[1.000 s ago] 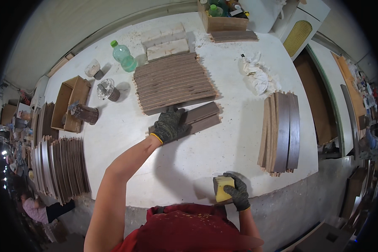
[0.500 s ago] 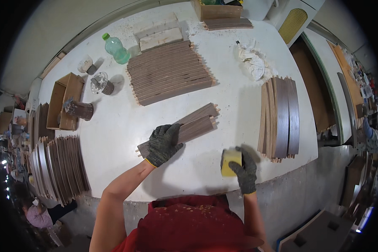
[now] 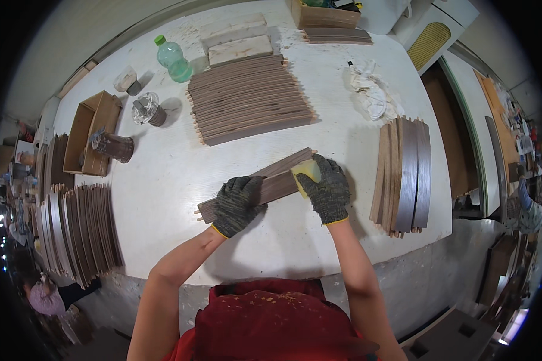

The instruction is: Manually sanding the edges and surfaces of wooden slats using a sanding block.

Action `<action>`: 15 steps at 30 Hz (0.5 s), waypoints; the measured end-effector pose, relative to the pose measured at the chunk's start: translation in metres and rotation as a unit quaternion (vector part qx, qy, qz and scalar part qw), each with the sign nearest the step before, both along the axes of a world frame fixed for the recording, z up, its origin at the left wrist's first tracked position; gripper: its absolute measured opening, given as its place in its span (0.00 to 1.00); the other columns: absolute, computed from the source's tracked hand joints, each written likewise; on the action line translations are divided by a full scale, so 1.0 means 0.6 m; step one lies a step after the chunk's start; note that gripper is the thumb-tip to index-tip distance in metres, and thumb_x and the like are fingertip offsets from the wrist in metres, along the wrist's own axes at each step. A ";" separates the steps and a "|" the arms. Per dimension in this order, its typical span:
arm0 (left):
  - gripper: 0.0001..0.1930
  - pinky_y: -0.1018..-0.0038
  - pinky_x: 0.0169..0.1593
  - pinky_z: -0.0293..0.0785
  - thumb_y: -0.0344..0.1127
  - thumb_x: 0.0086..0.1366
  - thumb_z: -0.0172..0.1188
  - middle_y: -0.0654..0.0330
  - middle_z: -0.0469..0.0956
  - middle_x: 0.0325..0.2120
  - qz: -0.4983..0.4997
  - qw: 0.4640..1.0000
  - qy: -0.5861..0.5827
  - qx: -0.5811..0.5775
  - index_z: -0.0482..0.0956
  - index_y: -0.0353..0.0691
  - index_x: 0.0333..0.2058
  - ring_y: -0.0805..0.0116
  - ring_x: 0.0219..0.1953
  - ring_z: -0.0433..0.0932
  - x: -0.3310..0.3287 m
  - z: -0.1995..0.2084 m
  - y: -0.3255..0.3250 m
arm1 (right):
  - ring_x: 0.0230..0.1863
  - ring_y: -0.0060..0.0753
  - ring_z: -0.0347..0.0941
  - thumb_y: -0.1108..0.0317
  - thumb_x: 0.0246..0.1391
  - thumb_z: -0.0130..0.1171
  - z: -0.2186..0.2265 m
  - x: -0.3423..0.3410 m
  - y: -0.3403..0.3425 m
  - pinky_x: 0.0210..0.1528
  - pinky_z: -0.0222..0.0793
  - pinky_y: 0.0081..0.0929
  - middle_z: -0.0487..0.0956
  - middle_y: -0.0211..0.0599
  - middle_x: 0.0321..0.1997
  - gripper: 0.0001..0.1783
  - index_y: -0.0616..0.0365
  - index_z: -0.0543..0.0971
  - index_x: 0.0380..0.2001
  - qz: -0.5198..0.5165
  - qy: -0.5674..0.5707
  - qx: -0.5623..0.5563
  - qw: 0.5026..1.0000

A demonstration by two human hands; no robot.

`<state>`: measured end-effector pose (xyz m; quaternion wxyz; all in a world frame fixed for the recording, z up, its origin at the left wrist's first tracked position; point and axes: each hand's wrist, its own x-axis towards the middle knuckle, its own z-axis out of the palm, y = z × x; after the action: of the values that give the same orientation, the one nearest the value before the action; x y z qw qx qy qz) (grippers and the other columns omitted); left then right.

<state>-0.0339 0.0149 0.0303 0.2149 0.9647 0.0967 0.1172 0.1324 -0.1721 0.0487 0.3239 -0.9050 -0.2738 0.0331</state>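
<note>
My left hand (image 3: 238, 206), in a dark knitted glove with a yellow cuff, grips the front one of two brown wooden slats (image 3: 277, 187) near its left part. Behind it the other slat (image 3: 288, 162) lies at a slant, partly covered. Small pale dowels stick out at the slat ends. My right hand (image 3: 330, 192), gloved the same way, holds a yellow sponge (image 3: 305, 173) against the right end of the front slat. Fingers and sponge hide that end. A large row of similar slats (image 3: 247, 99) lies just beyond.
More slats stand in stacks at the right (image 3: 406, 174) and left (image 3: 81, 234). A green bottle (image 3: 173, 60), a lidded cup (image 3: 149, 109), a brown-stained cup (image 3: 112, 146) and a cardboard box (image 3: 104, 117) stand at the far left. Crumpled white cloth (image 3: 370, 93) lies at the far right.
My right hand has moved up and left with the sponge, from above the bare table to the slat's right end. My left hand stays on the slat. The view has shifted slightly.
</note>
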 end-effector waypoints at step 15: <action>0.36 0.55 0.52 0.72 0.41 0.45 0.74 0.54 0.76 0.46 0.006 1.000 0.003 0.007 0.73 0.47 0.56 0.50 0.48 0.74 0.004 -0.002 0.004 | 0.49 0.34 0.78 0.58 0.46 0.73 0.001 -0.005 -0.107 0.53 0.73 0.31 0.80 0.43 0.52 0.32 0.60 0.79 0.54 -0.036 0.276 0.066 0.958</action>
<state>-0.0313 0.0170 0.0293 0.2075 0.9659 0.1024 0.1161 0.1295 -0.2365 0.0494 0.4466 -0.8467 -0.1423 0.2519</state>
